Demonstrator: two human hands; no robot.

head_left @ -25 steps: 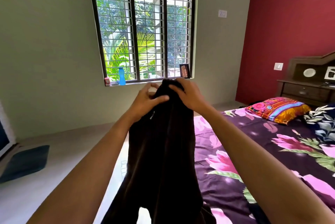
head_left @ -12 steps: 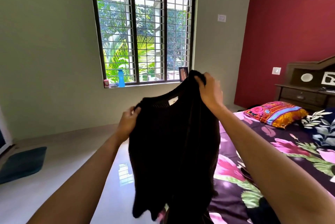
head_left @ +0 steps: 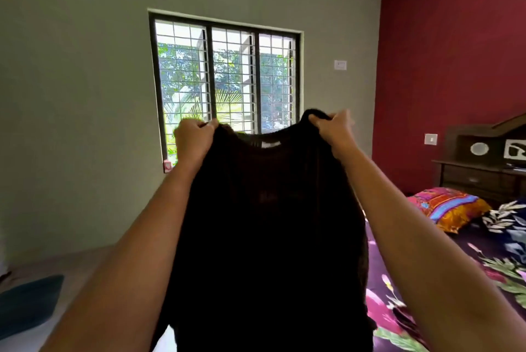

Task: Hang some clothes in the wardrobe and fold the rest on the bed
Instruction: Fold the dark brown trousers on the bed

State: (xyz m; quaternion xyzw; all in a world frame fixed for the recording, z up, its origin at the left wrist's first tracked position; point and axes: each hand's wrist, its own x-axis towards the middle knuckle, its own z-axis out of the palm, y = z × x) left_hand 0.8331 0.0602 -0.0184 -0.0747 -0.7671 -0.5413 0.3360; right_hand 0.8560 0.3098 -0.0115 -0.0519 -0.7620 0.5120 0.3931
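my left hand (head_left: 193, 138) and right hand (head_left: 334, 131) each pinch a shoulder of the black top (head_left: 270, 237) | top hangs spread before me, beside the bed (head_left: 484, 260) | not folded or hung yet

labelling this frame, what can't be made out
Head view:
black top hem: cut off by bottom edge
neck label: too small to read
window sill: mostly behind top and left hand
bed: partly behind right arm, cut by right edge
wardrobe: out of view
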